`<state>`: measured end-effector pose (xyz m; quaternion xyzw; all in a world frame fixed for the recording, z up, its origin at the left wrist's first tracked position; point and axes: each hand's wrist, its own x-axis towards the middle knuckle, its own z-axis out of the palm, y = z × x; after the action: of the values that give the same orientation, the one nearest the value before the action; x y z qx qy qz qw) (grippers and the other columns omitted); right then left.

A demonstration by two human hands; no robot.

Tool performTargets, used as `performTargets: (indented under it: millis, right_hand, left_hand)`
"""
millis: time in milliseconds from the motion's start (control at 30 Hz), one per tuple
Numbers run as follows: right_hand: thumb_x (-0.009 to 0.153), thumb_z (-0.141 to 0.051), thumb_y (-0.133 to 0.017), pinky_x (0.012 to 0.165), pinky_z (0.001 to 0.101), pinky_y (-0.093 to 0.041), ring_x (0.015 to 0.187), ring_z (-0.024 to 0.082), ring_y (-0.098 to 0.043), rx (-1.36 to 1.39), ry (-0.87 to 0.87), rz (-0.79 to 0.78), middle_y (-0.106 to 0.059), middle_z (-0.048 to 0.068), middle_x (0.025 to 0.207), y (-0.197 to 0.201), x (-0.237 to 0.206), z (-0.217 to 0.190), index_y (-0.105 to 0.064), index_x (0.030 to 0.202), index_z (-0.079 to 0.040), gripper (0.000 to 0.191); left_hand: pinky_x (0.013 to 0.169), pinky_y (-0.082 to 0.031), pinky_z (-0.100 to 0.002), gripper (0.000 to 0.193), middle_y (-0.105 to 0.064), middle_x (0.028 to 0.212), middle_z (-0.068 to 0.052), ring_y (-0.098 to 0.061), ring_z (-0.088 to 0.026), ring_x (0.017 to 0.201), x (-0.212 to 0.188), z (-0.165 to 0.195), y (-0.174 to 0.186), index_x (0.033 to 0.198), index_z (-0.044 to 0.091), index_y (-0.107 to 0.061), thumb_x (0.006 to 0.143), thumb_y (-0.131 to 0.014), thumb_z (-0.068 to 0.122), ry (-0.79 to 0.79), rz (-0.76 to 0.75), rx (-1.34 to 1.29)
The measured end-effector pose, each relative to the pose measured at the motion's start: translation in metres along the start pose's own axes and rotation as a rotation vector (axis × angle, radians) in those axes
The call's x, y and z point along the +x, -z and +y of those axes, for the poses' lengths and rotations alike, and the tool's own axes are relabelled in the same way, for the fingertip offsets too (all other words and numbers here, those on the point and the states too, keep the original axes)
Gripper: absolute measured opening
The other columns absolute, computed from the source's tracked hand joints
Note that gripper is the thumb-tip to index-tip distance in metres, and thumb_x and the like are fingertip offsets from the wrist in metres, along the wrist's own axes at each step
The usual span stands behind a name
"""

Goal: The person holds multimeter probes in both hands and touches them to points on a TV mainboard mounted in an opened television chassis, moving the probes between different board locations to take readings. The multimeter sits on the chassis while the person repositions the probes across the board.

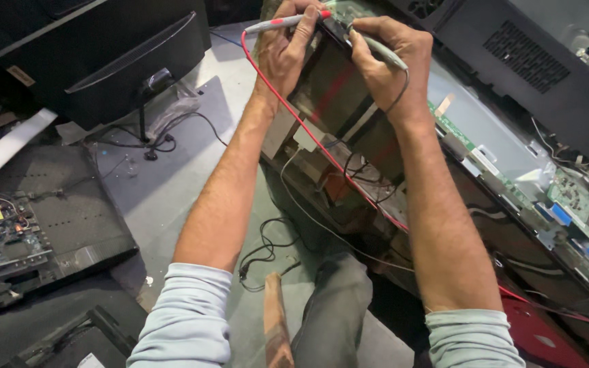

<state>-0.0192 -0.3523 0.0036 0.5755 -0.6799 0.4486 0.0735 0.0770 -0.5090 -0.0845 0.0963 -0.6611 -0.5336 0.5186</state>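
Observation:
My left hand (282,49) grips a grey test probe with a red tip (277,23), from which a red lead (311,136) trails down across the opened screen. Gripped in my right hand (384,56) is a second grey probe (383,52) with a black lead. Both probe tips meet at the top edge of an opened flat screen panel (339,102), which leans in front of me with its back uncovered. Loose wires hang over its lower part.
A green circuit board with blue connectors (581,218) lies on a metal chassis at right. A black monitor on a stand (114,58) is upper left. Another opened set with a circuit board (1,235) lies at left. A wooden handle (275,320) and black cable (264,252) lie on the floor.

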Motion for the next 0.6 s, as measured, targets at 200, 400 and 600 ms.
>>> performTargets:
  millis: [200,400,600]
  right_hand:
    - [0.101,-0.004,-0.077,0.076,0.0249,-0.058,0.085,0.010,-0.074,-0.013,0.006,-0.003,-0.080,0.011,0.096,0.001,-0.001,-0.002,-0.077,0.114,0.002,0.015]
    - [0.101,-0.004,-0.077,0.075,0.0241,-0.058,0.084,0.009,-0.073,-0.007,-0.015,-0.007,-0.080,0.010,0.094,0.001,-0.001,-0.002,-0.077,0.114,0.002,0.015]
    - [0.100,-0.004,-0.076,0.075,0.0242,-0.058,0.084,0.009,-0.074,-0.010,-0.007,-0.001,-0.079,0.010,0.094,0.000,0.000,-0.002,-0.077,0.113,0.002,0.015]
  left_hand:
    - [0.088,-0.053,-0.028,0.028,-0.073,0.101,-0.001,-0.067,-0.012,0.096,0.000,-0.001,-0.003,0.111,0.004,-0.068,0.111,-0.056,0.029,0.003,-0.024,-0.091]
    - [0.080,-0.050,-0.029,0.028,-0.068,0.093,-0.003,-0.061,-0.012,0.088,0.005,-0.003,-0.003,0.107,0.003,-0.067,0.111,-0.056,0.029,0.049,-0.042,-0.150]
    - [0.079,-0.049,-0.031,0.030,-0.069,0.087,-0.004,-0.064,-0.014,0.084,0.011,-0.002,0.001,0.101,0.003,-0.069,0.111,-0.056,0.029,-0.015,-0.055,-0.032]
